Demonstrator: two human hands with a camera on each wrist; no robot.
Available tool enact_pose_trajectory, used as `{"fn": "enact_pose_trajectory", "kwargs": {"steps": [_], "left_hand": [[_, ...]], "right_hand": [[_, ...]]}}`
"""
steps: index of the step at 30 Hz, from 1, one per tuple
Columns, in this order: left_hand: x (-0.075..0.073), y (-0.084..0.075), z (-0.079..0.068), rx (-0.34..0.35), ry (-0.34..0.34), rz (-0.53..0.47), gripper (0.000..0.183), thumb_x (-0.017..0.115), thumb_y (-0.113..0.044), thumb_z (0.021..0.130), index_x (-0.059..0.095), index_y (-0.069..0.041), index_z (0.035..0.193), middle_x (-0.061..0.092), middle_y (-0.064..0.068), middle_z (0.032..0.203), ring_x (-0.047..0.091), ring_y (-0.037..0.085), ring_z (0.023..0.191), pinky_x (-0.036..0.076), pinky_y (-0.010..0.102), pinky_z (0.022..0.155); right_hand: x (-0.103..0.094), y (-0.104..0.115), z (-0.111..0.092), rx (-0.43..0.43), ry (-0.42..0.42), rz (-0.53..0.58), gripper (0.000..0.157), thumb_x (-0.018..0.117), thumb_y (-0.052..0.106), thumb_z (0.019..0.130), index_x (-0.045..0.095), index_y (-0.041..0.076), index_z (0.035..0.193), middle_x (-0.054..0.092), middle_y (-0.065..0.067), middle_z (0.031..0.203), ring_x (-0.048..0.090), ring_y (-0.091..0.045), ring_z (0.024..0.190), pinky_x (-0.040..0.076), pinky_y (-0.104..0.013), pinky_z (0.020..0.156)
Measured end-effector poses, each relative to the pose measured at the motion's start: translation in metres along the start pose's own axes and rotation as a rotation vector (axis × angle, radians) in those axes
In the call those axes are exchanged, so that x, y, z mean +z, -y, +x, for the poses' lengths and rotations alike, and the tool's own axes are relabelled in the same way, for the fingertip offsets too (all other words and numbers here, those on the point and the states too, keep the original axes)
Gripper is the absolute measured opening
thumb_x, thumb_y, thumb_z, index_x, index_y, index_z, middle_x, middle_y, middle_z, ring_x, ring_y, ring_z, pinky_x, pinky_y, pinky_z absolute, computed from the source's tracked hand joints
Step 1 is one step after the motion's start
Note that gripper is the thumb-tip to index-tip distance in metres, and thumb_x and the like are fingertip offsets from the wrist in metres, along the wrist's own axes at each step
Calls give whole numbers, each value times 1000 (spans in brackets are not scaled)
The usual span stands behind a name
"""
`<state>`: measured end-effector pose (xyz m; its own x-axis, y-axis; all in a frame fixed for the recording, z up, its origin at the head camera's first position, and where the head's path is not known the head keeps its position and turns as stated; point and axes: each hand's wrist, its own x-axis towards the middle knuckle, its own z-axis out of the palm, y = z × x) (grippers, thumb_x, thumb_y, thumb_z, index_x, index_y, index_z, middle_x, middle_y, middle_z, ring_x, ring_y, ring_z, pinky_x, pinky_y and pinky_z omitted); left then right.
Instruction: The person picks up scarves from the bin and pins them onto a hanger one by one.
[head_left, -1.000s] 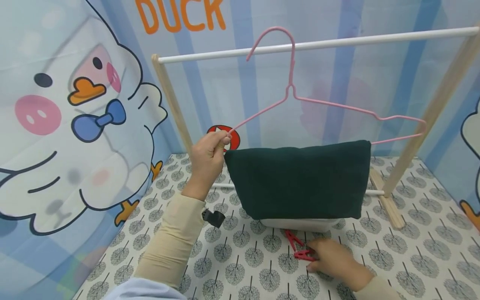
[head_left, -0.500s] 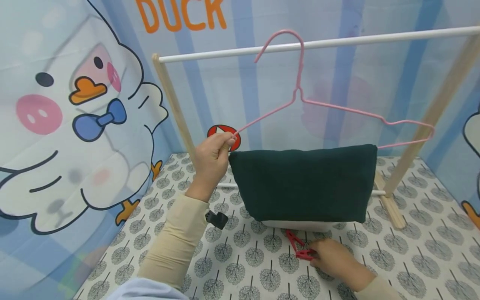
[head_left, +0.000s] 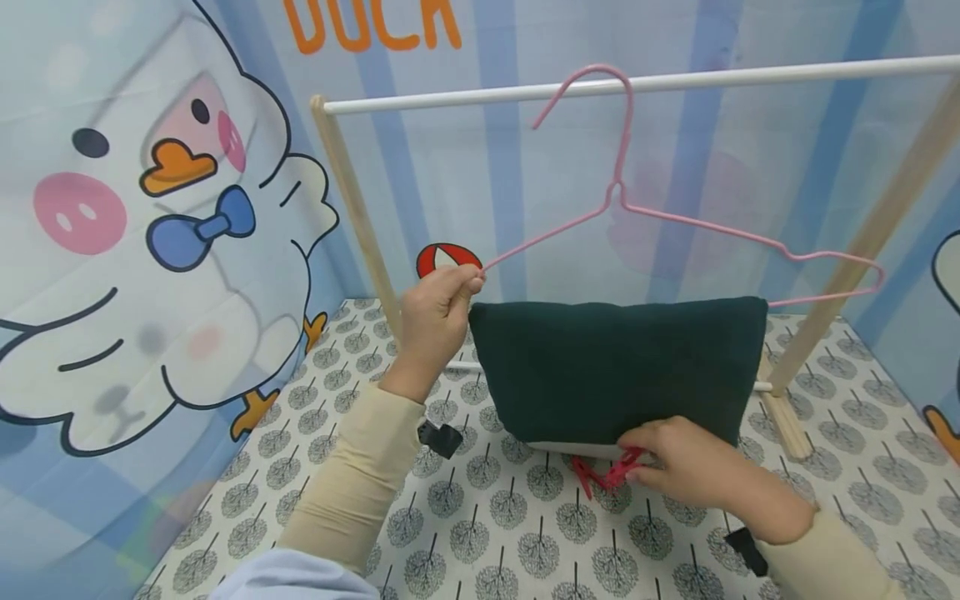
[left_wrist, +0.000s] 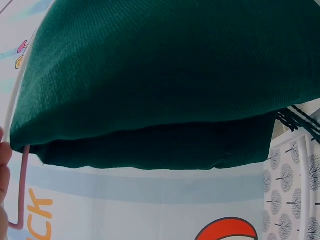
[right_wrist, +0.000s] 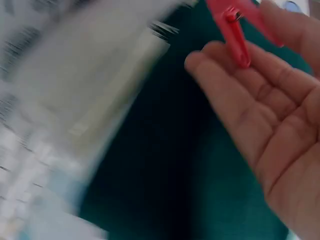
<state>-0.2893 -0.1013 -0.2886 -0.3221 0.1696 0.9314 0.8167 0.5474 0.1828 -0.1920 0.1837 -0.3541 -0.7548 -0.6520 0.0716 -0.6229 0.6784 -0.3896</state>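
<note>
A dark green scarf hangs folded over the lower bar of a pink hanger; its fringe shows in the left wrist view. My left hand grips the hanger's left end, beside the scarf's upper corner. The hanger's hook stands upright, overlapping the rack's top rod in the head view. Between thumb and fingers, my right hand pinches a red clothespin in front of the scarf's lower edge. A second red clothespin lies on the cloth just left of it.
Behind the hanger stands a rack with a white rod and wooden posts. A whitish container is mostly hidden behind the scarf. Tree-print cloth covers the table, and printed duck curtains enclose it.
My right hand has raised one clothespin from the table toward the scarf's lower edge. My left hand has shifted slightly right, carrying the hanger and scarf with it.
</note>
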Motion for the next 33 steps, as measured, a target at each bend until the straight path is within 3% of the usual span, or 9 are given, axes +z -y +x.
{"fn": "enact_pose_trajectory", "kwargs": {"steps": [4,8,11,14,17,21,26,33], "left_hand": [[3,-1,-1,5,20,-13,8,65,-3,84,71,0,87,69,11,79,60,19,65,47,28,55],[6,-1,-1,12,25,-7,7,65,-4,84,71,-1,87,69,10,79,60,19,65,46,28,55],[7,-3,-1,15,23,-6,8,64,-4,85,71,-1,87,70,10,80,62,20,66,46,28,54],[8,-5,-2,14,15,-7,8,64,-3,85,72,-1,87,70,11,81,63,20,67,45,28,53],[11,-8,-3,16,10,-14,8,64,-3,85,72,-1,87,70,10,80,64,21,69,46,28,54],[14,-10,-4,17,28,-11,9,64,-4,85,72,-1,88,70,10,81,64,21,71,48,29,56],[15,-13,-5,8,48,6,9,65,-6,85,71,-2,88,70,10,81,64,21,71,49,30,58],[17,-14,-4,30,56,-2,7,66,-6,84,70,-2,86,70,9,79,60,20,65,47,30,55]], "right_hand": [[-35,18,5,-106,-113,-25,31,66,19,86,64,1,112,66,-7,103,63,-15,86,51,-28,67],[-63,32,18,-198,-353,-98,30,61,11,89,60,0,117,63,-5,102,57,-10,80,48,-31,66],[-76,38,30,-259,-517,-130,35,63,7,87,56,-2,120,61,-9,103,56,-14,82,45,-34,65],[-80,43,42,-271,-621,-110,44,70,7,81,56,-1,121,61,-12,106,59,-20,86,47,-35,65],[-79,48,54,-210,-661,-17,45,76,9,75,59,-1,115,63,-12,104,63,-23,89,51,-36,69],[-75,53,69,-146,-659,111,36,75,10,76,63,-2,108,66,-14,103,65,-25,91,52,-40,79],[-72,59,84,-206,-656,51,29,73,11,79,65,-2,104,66,-13,98,64,-23,86,52,-39,78],[-68,63,99,-287,-731,1,20,72,9,78,65,-1,93,65,-11,85,61,-20,77,51,-35,69]]}}
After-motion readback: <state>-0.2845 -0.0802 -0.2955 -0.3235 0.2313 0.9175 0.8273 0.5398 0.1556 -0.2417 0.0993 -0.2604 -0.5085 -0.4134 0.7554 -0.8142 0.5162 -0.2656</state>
